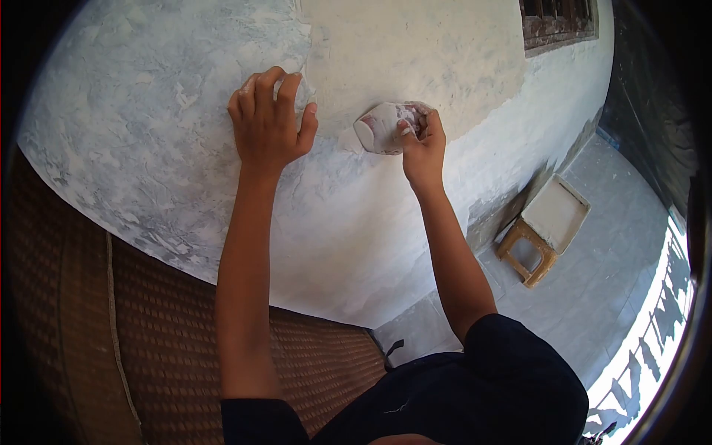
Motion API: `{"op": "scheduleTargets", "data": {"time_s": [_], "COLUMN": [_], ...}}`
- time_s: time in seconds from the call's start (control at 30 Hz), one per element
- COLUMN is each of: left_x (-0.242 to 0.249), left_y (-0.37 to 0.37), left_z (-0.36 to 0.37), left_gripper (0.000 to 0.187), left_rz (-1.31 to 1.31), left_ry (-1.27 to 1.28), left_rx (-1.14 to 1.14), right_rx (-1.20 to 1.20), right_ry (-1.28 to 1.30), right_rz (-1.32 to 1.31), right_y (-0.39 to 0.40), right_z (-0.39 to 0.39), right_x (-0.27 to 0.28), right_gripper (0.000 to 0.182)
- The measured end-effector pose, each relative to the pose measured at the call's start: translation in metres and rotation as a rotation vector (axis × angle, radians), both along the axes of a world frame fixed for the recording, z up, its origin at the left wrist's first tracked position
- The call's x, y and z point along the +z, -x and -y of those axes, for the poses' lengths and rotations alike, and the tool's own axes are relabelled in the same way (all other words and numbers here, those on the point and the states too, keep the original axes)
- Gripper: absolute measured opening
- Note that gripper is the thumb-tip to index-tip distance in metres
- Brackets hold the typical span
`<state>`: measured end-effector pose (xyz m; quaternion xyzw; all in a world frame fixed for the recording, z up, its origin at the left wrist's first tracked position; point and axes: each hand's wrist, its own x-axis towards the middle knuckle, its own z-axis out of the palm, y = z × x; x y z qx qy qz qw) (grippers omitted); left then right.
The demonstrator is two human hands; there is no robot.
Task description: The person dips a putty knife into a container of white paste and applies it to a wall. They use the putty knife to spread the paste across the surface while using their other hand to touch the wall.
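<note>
White paste coats most of the tool (382,127), and our right hand (425,148) grips it by its right end, thumb laid over the near face and the fingers curled in behind. Our left hand (271,115) is to the left of the tool, empty, its fingers parted and bent with the thumb held away from them; the fingertips are at the wall (348,230), though we cannot tell how firmly they touch it. Pale smears show on the fingers of both hands.

The tool is at the wall, near the edge between two finishes. Above it the surface is a smooth cream; to its left it turns patchy white and grey, with rough ridges. Up and to the right of the tool we see part of a brown-framed window (562,26). Down and to the right, on the grey tiled floor (608,252), stand a tan stool (528,254) and, against it, a tray (558,211) with a pale layer inside. A brown woven panel (170,311) runs below and left of the tool, and our dark shirt (475,386) fills the space beneath.

The tool itself looks flat and thin, with angled corners, and reddish patches show through the white.
</note>
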<state>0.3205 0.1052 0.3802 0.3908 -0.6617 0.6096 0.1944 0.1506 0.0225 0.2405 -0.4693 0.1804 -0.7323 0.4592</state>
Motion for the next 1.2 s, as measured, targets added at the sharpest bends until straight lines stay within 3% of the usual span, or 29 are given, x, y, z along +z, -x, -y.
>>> {"op": "scheduleTargets", "data": {"time_s": [0.03,0.13,0.23,0.3,0.37,0.43,0.53,0.57,0.63,0.7,0.77,0.87,0.9,0.97,1.03,1.1,1.2], "left_x": [0.000,0.001,-0.001,0.000,-0.001,-0.002,0.000,0.000,-0.001,0.000,0.001,0.002,0.001,0.001,0.001,0.000,0.000], "left_y": [0.000,0.000,0.000,-0.001,-0.001,-0.002,0.000,0.000,0.000,-0.001,0.000,0.001,0.001,0.002,0.001,0.000,0.000], "left_z": [0.000,0.001,0.001,0.001,0.002,0.000,0.003,0.002,0.001,0.002,0.002,0.003,0.003,0.002,0.001,0.001,0.001], "left_gripper": [0.045,0.045,0.045,0.044,0.044,0.044,0.043,0.043,0.043,0.043,0.041,0.039,0.039,0.038,0.038,0.043,0.043], "left_rz": [0.003,0.002,-0.004,-0.001,0.003,0.002,0.001,-0.003,-0.004,0.001,0.012,0.023,0.020,0.017,0.014,0.003,-0.005], "left_ry": [0.002,0.003,-0.010,-0.009,-0.005,-0.006,-0.006,-0.009,-0.015,-0.003,0.027,0.051,0.043,0.041,0.045,-0.015,-0.021], "left_rx": [-0.001,-0.004,-0.001,0.000,-0.001,0.003,0.005,0.003,0.006,-0.007,-0.007,-0.008,-0.003,-0.005,-0.006,0.010,0.012], "right_rx": [-0.050,-0.155,-0.045,-0.108,-0.138,-0.222,-0.074,-0.122,-0.135,-0.217,-0.259,-0.166,-0.167,-0.183,-0.325,-0.325,-0.264], "right_ry": [-0.089,-0.153,0.048,0.046,-0.143,-0.152,0.038,0.108,0.046,-0.212,-0.256,-0.070,0.009,-0.031,-0.247,-0.299,-0.056], "right_rz": [0.138,0.230,-0.074,-0.157,0.090,0.153,0.032,-0.150,-0.126,0.055,0.195,0.100,-0.063,-0.025,0.130,0.342,0.086], "right_y": [0.003,0.006,-0.007,-0.010,0.000,0.003,-0.008,-0.012,-0.012,-0.003,-0.001,-0.018,-0.022,-0.023,-0.014,-0.002,-0.016], "right_z": [-0.001,-0.005,-0.010,-0.006,-0.001,-0.004,-0.007,-0.009,-0.005,0.001,-0.006,-0.018,-0.019,-0.012,0.004,-0.001,-0.009], "right_x": [0.001,-0.002,-0.003,0.000,0.002,0.001,0.001,-0.001,-0.001,-0.005,-0.006,-0.004,-0.006,-0.008,-0.014,-0.012,-0.014], "right_gripper": [0.019,0.019,0.021,0.023,0.022,0.022,0.026,0.026,0.025,0.024,0.021,0.021,0.022,0.020,0.021,0.024,0.024]}}
